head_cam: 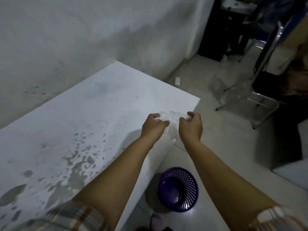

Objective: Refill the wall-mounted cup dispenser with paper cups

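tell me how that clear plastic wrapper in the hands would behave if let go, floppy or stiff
Probably floppy: the clear plastic wrapper looks crumpled and bunched between the left hand and right hand. Likely very light, since fingertip pinches hold it. It looks glossy, so it may be slippery.

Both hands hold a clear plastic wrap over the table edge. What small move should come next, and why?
Probably drop the wrap into the purple basket. The left hand and right hand both pinch it, it looks crumpled with no cups visible inside, and the basket stands open on the floor just below. Blur hides details, so this is a guess.
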